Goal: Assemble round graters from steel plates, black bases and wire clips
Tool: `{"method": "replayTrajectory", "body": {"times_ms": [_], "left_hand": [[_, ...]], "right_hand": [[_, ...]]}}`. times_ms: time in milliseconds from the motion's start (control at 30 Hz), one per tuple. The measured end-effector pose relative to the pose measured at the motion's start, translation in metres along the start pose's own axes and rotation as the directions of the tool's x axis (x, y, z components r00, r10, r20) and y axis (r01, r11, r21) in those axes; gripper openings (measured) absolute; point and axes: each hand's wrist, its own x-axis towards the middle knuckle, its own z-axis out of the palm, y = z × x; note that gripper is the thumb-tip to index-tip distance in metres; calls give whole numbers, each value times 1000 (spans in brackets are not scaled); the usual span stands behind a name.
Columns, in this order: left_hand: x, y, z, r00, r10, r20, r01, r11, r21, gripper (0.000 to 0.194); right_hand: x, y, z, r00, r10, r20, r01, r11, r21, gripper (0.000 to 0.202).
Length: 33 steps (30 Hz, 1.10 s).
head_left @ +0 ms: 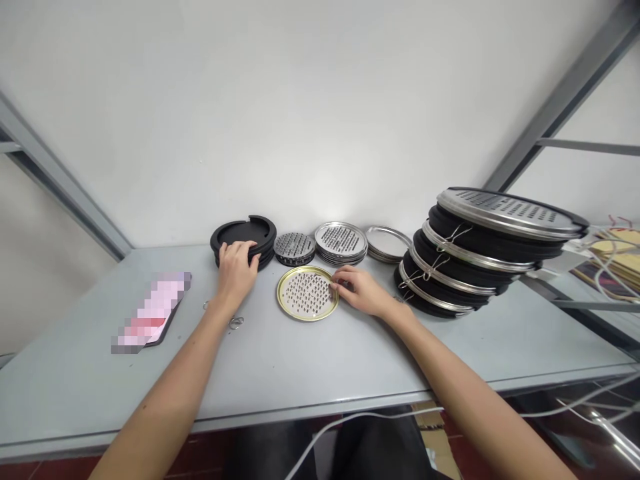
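Note:
My left hand (237,272) rests on the near rim of a stack of round black bowls (245,231), fingers curled over the top one, which has a cut-out in its far rim. In front of me a round grater disc (307,294) with a gold-coloured rim lies on the table. My right hand (361,289) has its fingers pinched at the disc's right edge. Behind the disc stand a small stack of grater plates (295,246), a pile of wider silver grater discs (341,241), and plain silver rings or lids (387,241).
A tall leaning stack of black bowls with grater discs and wire clips (475,250) stands on the right. A phone (157,307) lies on the left, and a small metal wire clip (236,323) near my left forearm. White cable (360,417) hangs below the table's front edge.

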Motion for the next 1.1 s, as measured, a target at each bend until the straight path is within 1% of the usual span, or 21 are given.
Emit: {"method": "replayTrajectory", "body": {"times_ms": [133,267,333,433,567,633,767,867,1000,1100], "left_hand": [[-1,2,-2,1000,-19,24,20,1000,-14,17],[-3,2,-1,1000,3,31,-3,1000,1,18],[-4,2,0,1000,8,30,-8,1000,12,19],[-5,2,1,1000,4,10,-5,1000,9,19],[-4,1,0,998,-24,-54,23,1000,-18,20],[-3,0,0,996,-35,-77,33,999,-21,21],[-2,0,-1,996,-30,-85,28,999,-16,22],[-2,1,-2,997,-19,-69,19,1000,0,23],[-3,2,-1,999,-10,-51,11,999,30,22],[-3,3,0,999,-9,-36,10,999,35,23]], "right_hand": [[0,-1,2,999,-25,-22,25,1000,-18,24],[1,-1,3,999,-44,-26,43,999,-33,27],[1,-1,3,998,-33,-54,31,999,-42,27],[1,1,-1,986,-2,-164,-7,999,-54,25],[2,5,-3,942,37,-335,-65,995,-71,25],[2,7,-3,923,55,-380,-99,990,-96,28],[3,11,-1,913,74,-401,-174,960,-218,40],[6,15,0,910,28,-414,-180,926,-333,43],[12,25,0,905,5,-426,-177,914,-365,35],[13,33,0,881,12,-472,-199,916,-349,26]]}}
